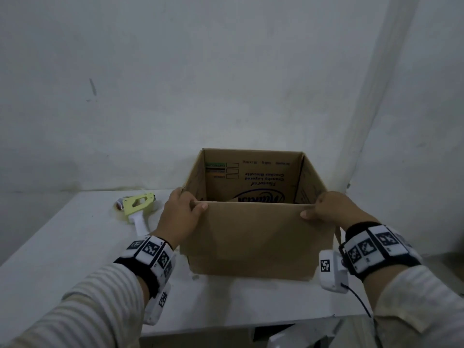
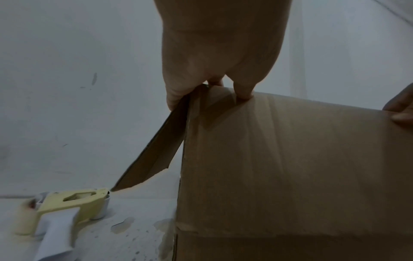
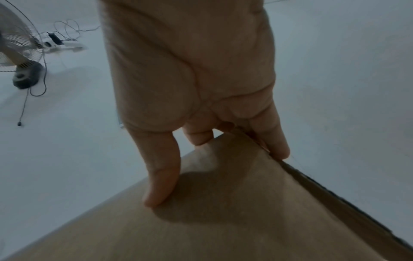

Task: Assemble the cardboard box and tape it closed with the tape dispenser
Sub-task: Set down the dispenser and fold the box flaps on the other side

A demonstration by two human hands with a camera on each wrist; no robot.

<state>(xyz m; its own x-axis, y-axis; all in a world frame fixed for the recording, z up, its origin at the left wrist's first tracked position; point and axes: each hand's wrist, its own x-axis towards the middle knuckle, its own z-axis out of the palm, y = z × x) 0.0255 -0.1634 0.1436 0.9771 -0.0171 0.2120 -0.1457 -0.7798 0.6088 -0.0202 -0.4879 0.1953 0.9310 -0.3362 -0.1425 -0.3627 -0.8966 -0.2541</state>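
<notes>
A brown cardboard box (image 1: 253,237) stands upright on the white table (image 1: 62,247), its top open and its flaps raised; printed text shows inside on the far wall. My left hand (image 1: 182,217) grips the near flap's top left corner, thumb on the outside, fingers over the edge. My right hand (image 1: 326,209) grips the top right corner the same way. The left wrist view shows the left hand (image 2: 214,70) pinching the box (image 2: 290,167) at its corner. The right wrist view shows the right hand (image 3: 201,106) on the box (image 3: 223,220). A yellow tape dispenser (image 1: 138,209) with a white handle lies left of the box.
A white wall (image 1: 175,84) rises just behind the table, and a corner column stands at the right. The table's front edge (image 1: 251,327) is close to me. In the right wrist view a standing fan (image 3: 20,53) with cables sits on the floor.
</notes>
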